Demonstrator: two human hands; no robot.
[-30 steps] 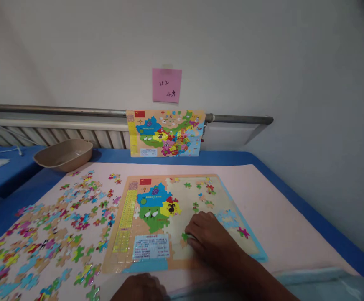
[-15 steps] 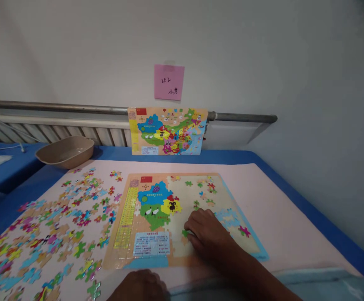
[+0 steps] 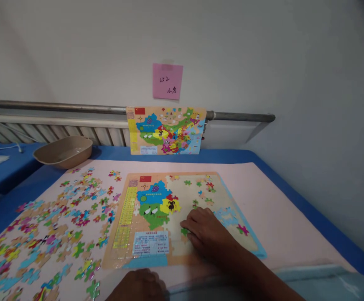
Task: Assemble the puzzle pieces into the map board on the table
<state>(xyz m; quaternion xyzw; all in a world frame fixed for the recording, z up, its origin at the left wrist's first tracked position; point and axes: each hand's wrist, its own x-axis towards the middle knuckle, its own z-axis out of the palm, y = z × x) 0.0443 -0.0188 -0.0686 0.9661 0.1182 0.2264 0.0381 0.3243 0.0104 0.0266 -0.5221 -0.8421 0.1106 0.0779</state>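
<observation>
Over the lower middle of a partly filled map jigsaw board [image 3: 178, 246], my right hand [image 3: 205, 230] has its thumb and fingers closed on a small green puzzle piece [image 3: 184, 231]. The assembled left part of the jigsaw [image 3: 153, 207] shows blue, green and yellow regions with two birds and a horned animal. Loose pieces, such as a magenta one [image 3: 242, 230] and pale blue ones [image 3: 225, 216], lie on the right of the board. My left hand [image 3: 141, 286] rests at the board's front edge, fingers curled, their inside hidden.
Many loose puzzle pieces [image 3: 75, 217] are spread over the pink cloth [image 3: 282, 221] on the left. A beige basin [image 3: 64, 152] stands behind them. A full map picture [image 3: 167, 131] hangs from a metal pipe [image 3: 241, 117], below a pink note [image 3: 167, 81] on the wall.
My right hand has moved slightly left, with the green piece at its fingertips. My left hand stays almost where it was. The whole view has shifted a little.
</observation>
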